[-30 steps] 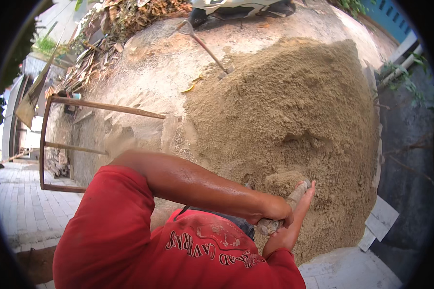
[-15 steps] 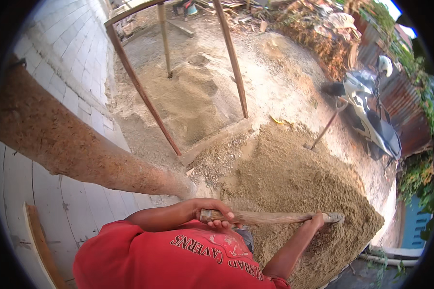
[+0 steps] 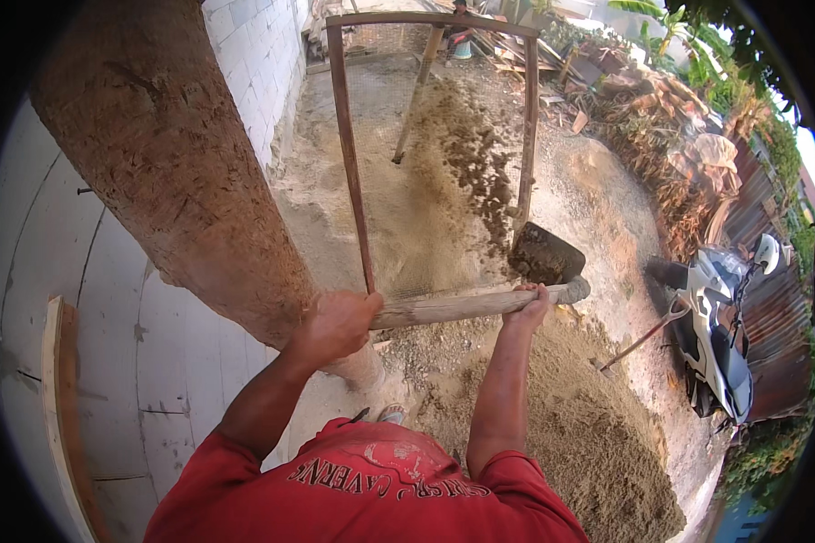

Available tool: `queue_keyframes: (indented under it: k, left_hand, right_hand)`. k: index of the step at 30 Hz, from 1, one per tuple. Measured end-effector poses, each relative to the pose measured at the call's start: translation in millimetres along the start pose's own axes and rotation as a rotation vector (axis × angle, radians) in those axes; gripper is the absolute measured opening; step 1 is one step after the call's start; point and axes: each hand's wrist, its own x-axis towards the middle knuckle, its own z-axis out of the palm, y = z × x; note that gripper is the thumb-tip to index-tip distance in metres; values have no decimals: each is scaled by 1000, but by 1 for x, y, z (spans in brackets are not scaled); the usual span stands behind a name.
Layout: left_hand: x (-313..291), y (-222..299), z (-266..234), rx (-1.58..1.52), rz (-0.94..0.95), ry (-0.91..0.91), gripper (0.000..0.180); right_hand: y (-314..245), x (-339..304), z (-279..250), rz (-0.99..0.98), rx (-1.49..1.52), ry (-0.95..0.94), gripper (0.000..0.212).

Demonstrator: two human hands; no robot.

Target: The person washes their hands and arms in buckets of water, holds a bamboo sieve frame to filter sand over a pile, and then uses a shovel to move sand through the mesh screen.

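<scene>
My left hand (image 3: 340,324) is closed around the rear end of a hoe's wooden handle. Near the head, my right hand (image 3: 527,306) wraps the same handle. The hoe (image 3: 444,309) is held level across my front, its dark broad blade (image 3: 552,258) at the lower right corner of a framed mesh screen (image 3: 349,154). Clumps of damp sand (image 3: 471,149) are spread against the mesh, blurred by motion. A slanting wooden pole (image 3: 419,100) stands behind the screen. Below my right forearm lies a large sand heap (image 3: 589,434).
A thick tree trunk (image 3: 181,172) leans close on my left, before a pale block wall (image 3: 27,271). To the right stand a second long-handled tool (image 3: 643,344) and a parked motorbike (image 3: 720,335). Debris (image 3: 652,118) is piled beyond; a person (image 3: 460,16) shows far back.
Both hands have raised the hoe from the sand heap and swung it forward to the screen. Sand has flown onto the mesh. My view has turned to the left.
</scene>
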Motion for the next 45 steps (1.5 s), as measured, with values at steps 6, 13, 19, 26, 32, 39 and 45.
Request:
queue_keyframes:
  k: [6,13,19,26,32,39,45]
  left_hand:
    - [11,20,83,-59,84,-444,23]
    - [44,108,186,-116,486,-978,38]
    - [38,239,269,-169,877,-969,52]
    - [-22,413,323,-336,1135,-1099,41]
    - [-23,554,382,-447,1087,-1037,40]
    - [-16,475,459,39,581,-1133,53]
    - [-21,561,393,-200,323,-1550,38]
  right_hand:
    - [-46,-18,-195,-121,-358,509,12]
    - [-162,-209,-324,-351,-337,1184,38]
    - [-304,-347,-350,-850,3,1099,29]
    - [-435,-442,-280,-1293,-223,784,26]
    - [-500,-368,-364,-1197,-209,1000,42]
    - [-400,-180,-574,-386,-164,1115,32]
    - [-434,-197,-582,-309,112,886,11]
